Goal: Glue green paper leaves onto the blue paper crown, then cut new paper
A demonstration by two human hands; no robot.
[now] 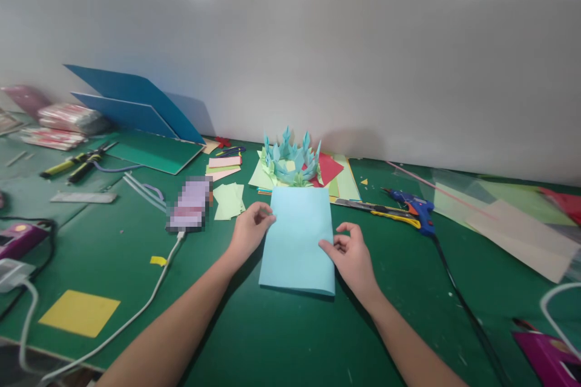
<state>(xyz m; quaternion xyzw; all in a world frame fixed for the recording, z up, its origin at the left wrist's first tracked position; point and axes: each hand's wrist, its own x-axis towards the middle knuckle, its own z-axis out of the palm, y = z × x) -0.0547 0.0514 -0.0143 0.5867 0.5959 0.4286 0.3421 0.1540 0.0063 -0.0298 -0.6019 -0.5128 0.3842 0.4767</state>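
A light blue sheet of paper [299,242], seemingly folded with its lower edge slightly parted, lies in front of me over the green table. My left hand [252,230] pinches its left edge near the top, thumb resting on the face. On the right edge, my right hand [356,257] grips the paper with the thumb on top and the fingers curled beside it. Just beyond the paper's far edge stands a crown-like ring of folded paper [290,160] in blue and pale green, on top of coloured sheets [349,178].
To the right lie a utility knife [354,204], scissors with yellow handles [397,217] and a blue glue gun [422,211] with a black cord. On the left are a phone [189,204] on a white cable, pale green slips [228,201] and pliers [86,166]. A white partition [290,60] rises behind.
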